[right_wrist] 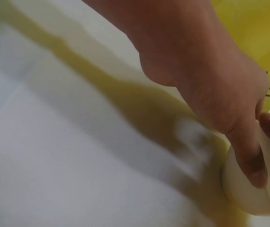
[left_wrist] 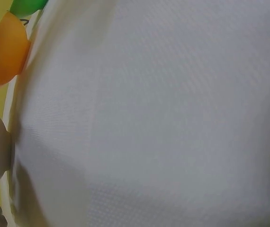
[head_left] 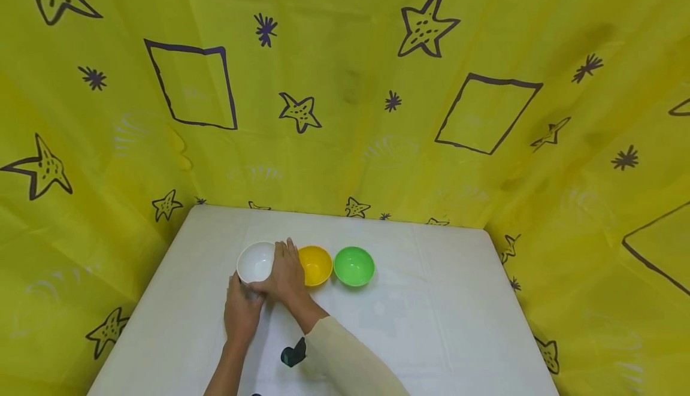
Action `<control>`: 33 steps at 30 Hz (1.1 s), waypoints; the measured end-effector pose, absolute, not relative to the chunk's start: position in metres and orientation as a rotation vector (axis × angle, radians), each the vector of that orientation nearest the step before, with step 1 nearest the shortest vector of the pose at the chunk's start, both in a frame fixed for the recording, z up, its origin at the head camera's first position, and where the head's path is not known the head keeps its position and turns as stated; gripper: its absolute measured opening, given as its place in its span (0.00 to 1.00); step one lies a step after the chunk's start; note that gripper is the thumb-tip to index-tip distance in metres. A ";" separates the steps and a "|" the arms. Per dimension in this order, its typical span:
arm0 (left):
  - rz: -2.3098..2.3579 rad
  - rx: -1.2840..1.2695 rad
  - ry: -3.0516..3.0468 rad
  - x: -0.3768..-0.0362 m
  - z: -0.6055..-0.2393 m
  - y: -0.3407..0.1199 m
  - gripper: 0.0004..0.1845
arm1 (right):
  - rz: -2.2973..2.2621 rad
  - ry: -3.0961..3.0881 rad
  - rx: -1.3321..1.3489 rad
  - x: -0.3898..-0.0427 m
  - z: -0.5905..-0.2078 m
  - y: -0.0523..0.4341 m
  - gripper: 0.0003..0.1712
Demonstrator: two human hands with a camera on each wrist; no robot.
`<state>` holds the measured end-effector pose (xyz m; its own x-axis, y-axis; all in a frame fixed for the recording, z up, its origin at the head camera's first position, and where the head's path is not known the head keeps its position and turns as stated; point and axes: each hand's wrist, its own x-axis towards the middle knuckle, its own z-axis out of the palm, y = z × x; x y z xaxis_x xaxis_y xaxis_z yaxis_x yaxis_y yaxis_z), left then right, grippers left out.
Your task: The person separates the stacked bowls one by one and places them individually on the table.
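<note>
A white bowl [head_left: 255,262] stands upright on the left part of the table. My right hand [head_left: 286,273] grips its right side, the fingers over the far right edge and the thumb [right_wrist: 256,175] against the outer wall in the right wrist view. At the near left side of this bowl, my left hand [head_left: 242,309] holds it from outside; some of its fingers are hidden. Just right of my right hand sits a yellow bowl [head_left: 318,266], partly covered by it. A green bowl [head_left: 354,266] stands beside the yellow one.
A white cloth covers the table [head_left: 431,300]. Yellow curtains [head_left: 345,162] with drawn stars and shapes hang behind it and on both sides. By the right sleeve [head_left: 350,348] a small dark object [head_left: 293,355] shows.
</note>
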<state>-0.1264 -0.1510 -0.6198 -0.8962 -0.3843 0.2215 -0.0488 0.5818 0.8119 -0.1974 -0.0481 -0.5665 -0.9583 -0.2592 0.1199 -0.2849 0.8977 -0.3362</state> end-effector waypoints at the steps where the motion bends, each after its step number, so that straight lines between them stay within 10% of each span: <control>1: -1.240 0.351 -2.435 -0.127 -0.620 -0.151 0.45 | 0.542 -2.988 0.431 -0.198 -0.565 -0.048 0.67; 33: -1.248 0.359 -2.420 -0.126 -0.620 -0.150 0.44 | 0.832 -2.865 0.333 -0.192 -0.537 -0.024 0.62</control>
